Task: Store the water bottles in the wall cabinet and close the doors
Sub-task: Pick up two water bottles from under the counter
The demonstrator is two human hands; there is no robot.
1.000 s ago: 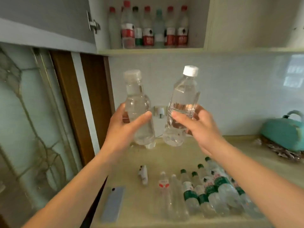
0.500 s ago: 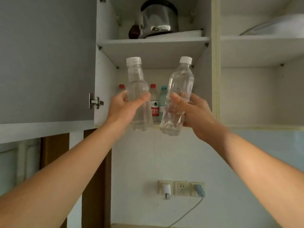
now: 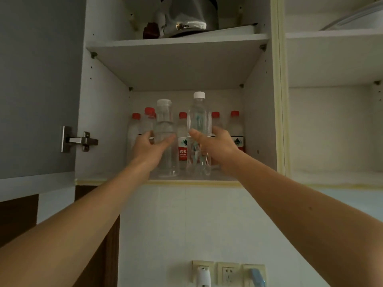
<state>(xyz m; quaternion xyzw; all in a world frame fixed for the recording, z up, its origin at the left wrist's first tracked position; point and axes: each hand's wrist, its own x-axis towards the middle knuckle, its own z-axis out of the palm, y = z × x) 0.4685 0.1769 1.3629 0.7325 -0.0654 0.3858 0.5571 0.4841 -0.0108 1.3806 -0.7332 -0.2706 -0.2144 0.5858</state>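
1. While both arms reach up into the open wall cabinet (image 3: 103, 112), each of the two hands grips one clear water bottle at the front of the lower shelf (image 3: 116, 179).
2. The left hand (image 3: 148, 149) wraps a clear-capped bottle (image 3: 164, 121) around its middle, thumb on the right side and fingers curled behind.
3. The right hand (image 3: 217, 148) clamps a white-capped bottle (image 3: 198, 119) the same way, thumb on the bottle's left side.
4. Both held bottles stand upright, close side by side but not touching; their bases sit at shelf level, though whether they rest on the board cannot be told.
5. Behind them a row of red-capped bottles (image 3: 236, 129) stands against the back of the same compartment, some with red labels.
6. On the upper shelf (image 3: 178, 41) sits a shiny metal pot (image 3: 186, 15) with a dark brown object (image 3: 150, 32) just beside it on its left.
7. The grey cabinet door (image 3: 37, 83) on the left stands open, its metal hinge (image 3: 79, 139) visible.
8. A second compartment (image 3: 331, 131) lies to the right, with a white curved object (image 3: 356, 17) on its upper level.
9. Below the cabinet, three wall sockets (image 3: 228, 273) sit in a row, two with plugs in them.
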